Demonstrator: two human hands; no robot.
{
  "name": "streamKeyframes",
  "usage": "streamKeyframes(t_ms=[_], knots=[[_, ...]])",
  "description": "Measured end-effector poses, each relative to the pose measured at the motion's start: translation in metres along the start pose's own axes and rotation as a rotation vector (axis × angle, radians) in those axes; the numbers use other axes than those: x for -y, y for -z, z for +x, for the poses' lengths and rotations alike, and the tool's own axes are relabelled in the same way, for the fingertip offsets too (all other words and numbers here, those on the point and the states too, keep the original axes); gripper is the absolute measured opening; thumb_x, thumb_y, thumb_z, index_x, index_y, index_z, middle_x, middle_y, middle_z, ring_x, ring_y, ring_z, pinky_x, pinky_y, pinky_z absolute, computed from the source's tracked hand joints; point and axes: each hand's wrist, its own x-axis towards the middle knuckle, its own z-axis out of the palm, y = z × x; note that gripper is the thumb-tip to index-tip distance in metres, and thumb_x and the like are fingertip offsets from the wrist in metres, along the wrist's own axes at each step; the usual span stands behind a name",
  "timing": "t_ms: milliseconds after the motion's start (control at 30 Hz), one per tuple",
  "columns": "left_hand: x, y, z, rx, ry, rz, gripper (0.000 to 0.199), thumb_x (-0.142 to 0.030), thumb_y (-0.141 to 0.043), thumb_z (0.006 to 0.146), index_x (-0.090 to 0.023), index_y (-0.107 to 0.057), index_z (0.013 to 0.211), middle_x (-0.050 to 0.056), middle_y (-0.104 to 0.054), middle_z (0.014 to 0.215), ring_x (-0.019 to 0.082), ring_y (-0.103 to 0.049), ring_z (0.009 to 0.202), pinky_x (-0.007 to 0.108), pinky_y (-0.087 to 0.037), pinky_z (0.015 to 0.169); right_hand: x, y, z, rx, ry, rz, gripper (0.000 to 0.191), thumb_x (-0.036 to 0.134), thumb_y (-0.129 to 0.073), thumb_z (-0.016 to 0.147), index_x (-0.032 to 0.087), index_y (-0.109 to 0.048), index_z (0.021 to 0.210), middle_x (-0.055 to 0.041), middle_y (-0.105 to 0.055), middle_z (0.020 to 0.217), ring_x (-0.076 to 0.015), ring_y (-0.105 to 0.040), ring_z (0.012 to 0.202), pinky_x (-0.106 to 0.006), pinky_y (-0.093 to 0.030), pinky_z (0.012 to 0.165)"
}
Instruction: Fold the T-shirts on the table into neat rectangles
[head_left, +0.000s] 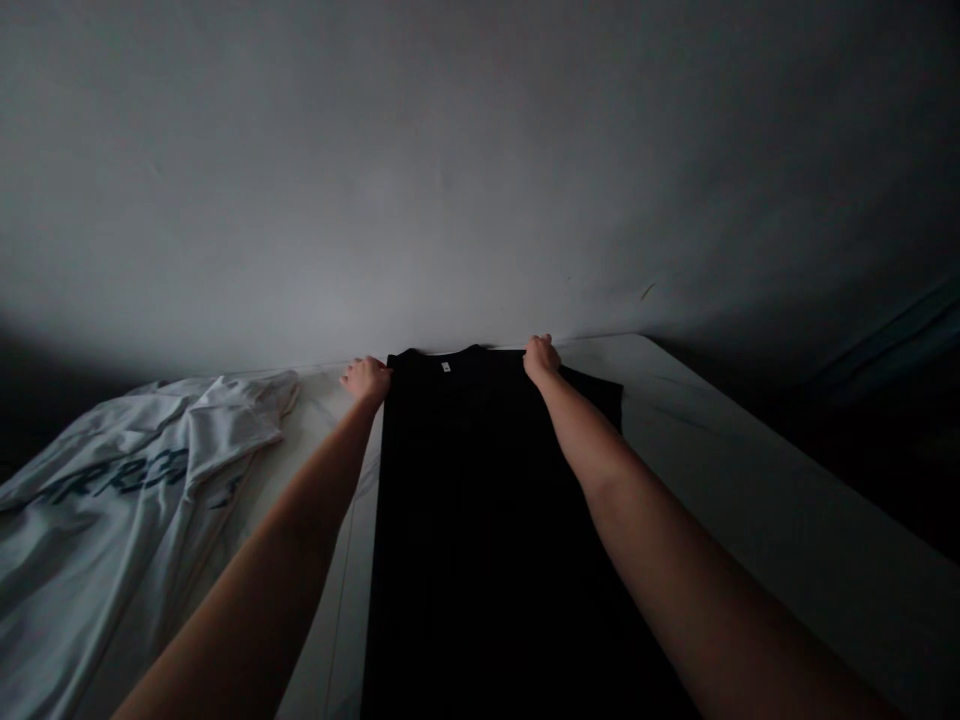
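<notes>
A black T-shirt [465, 500] lies spread on a pale table, its neckline at the far edge by the wall. A small white label [446, 367] shows inside the collar. At the shirt's far left corner, my left hand [366, 380] is closed on the fabric. My right hand [541, 357] pinches the shoulder on the other side, right of the neckline. One short sleeve [600, 390] sticks out beyond my right hand. On the left side no sleeve shows. My right forearm hides part of the shirt's right side.
A white shirt [150, 510] with dark lettering lies rumpled on the left of the table. Behind the far edge rises a plain grey wall [420, 180]. The table's right edge slants toward me, and the area beyond it is dark.
</notes>
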Motion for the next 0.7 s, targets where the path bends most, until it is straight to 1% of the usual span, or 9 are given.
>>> streamKeyframes(t_ms=[67, 100, 167, 233, 333, 400, 467, 567, 700], knots=[[-0.005, -0.003, -0.013, -0.101, -0.058, -0.003, 0.042, -0.035, -0.051, 0.090, -0.015, -0.063, 0.125, 0.022, -0.059, 0.134, 0.039, -0.052, 0.124, 0.052, -0.043, 0.097, 0.013, 0.000, -0.015, -0.058, -0.007, 0.032, 0.038, 0.015, -0.045, 0.096, 0.008, -0.059, 0.131, -0.0260, -0.052, 0.137, -0.0312, -0.059, 0.115, -0.038, -0.049, 0.087], [-0.007, -0.004, -0.019, -0.134, -0.130, -0.002, 0.042, -0.033, -0.048, 0.092, -0.015, -0.060, 0.127, 0.021, -0.058, 0.135, 0.038, -0.051, 0.125, 0.051, -0.042, 0.098, 0.022, 0.000, -0.025, -0.084, 0.037, 0.068, 0.037, 0.016, -0.046, 0.096, 0.010, -0.059, 0.130, -0.0244, -0.052, 0.137, -0.0311, -0.057, 0.118, -0.039, -0.048, 0.092], [-0.010, -0.007, -0.033, -0.123, -0.311, 0.002, 0.039, -0.028, -0.043, 0.093, -0.017, -0.059, 0.128, 0.018, -0.059, 0.134, 0.035, -0.050, 0.126, 0.049, -0.040, 0.103, 0.042, 0.003, -0.052, -0.084, 0.235, 0.154, 0.031, 0.018, -0.046, 0.098, 0.014, -0.063, 0.123, -0.0191, -0.057, 0.132, -0.0283, -0.055, 0.121, -0.040, -0.045, 0.100], [-0.009, -0.010, -0.044, -0.040, -0.458, 0.004, 0.041, -0.022, -0.040, 0.094, -0.019, -0.057, 0.131, 0.015, -0.059, 0.137, 0.031, -0.051, 0.128, 0.047, -0.038, 0.108, 0.063, 0.007, -0.089, -0.007, 0.485, 0.233, 0.027, 0.020, -0.046, 0.100, 0.017, -0.067, 0.116, -0.0141, -0.062, 0.126, -0.0244, -0.056, 0.120, -0.038, -0.043, 0.104], [-0.001, -0.013, -0.055, 0.099, -0.572, -0.002, 0.045, -0.022, -0.038, 0.097, -0.018, -0.051, 0.139, 0.014, -0.054, 0.147, 0.026, -0.048, 0.135, 0.042, -0.037, 0.112, 0.083, 0.016, -0.155, 0.152, 0.821, 0.318, 0.022, 0.023, -0.054, 0.098, 0.020, -0.071, 0.111, -0.0093, -0.064, 0.126, -0.0216, -0.057, 0.119, -0.037, -0.042, 0.107], [0.009, -0.013, -0.061, 0.154, -0.620, -0.009, 0.048, -0.025, -0.038, 0.098, -0.016, -0.046, 0.145, 0.014, -0.048, 0.152, 0.025, -0.044, 0.141, 0.040, -0.035, 0.114, 0.086, 0.023, -0.196, 0.273, 1.010, 0.351, 0.020, 0.024, -0.061, 0.094, 0.021, -0.072, 0.111, -0.0083, -0.064, 0.129, -0.0218, -0.058, 0.120, -0.038, -0.041, 0.108], [0.021, -0.013, -0.069, 0.189, -0.669, -0.006, 0.051, -0.027, -0.038, 0.099, -0.015, -0.042, 0.149, 0.014, -0.042, 0.157, 0.025, -0.038, 0.145, 0.041, -0.032, 0.117, 0.081, 0.029, -0.230, 0.398, 1.142, 0.370, 0.023, 0.025, -0.065, 0.093, 0.021, -0.073, 0.114, -0.0087, -0.064, 0.132, -0.0226, -0.059, 0.122, -0.040, -0.041, 0.109], [0.037, -0.009, -0.087, 0.263, -0.733, 0.021, 0.056, -0.033, -0.037, 0.100, -0.014, -0.035, 0.153, 0.016, -0.032, 0.162, 0.028, -0.028, 0.151, 0.044, -0.028, 0.119, 0.068, 0.032, -0.263, 0.537, 1.215, 0.377, 0.030, 0.028, -0.067, 0.092, 0.021, -0.070, 0.122, -0.0096, -0.060, 0.141, -0.0242, -0.054, 0.132, -0.043, -0.039, 0.113], [0.047, -0.001, -0.125, 0.315, -0.742, 0.044, 0.061, -0.038, -0.036, 0.101, -0.014, -0.028, 0.157, 0.015, -0.023, 0.166, 0.032, -0.019, 0.153, 0.047, -0.024, 0.121, 0.049, 0.032, -0.292, 0.595, 1.175, 0.346, 0.042, 0.035, -0.065, 0.093, 0.023, -0.063, 0.133, -0.0097, -0.049, 0.152, -0.0251, -0.040, 0.145, -0.048, -0.030, 0.120]])
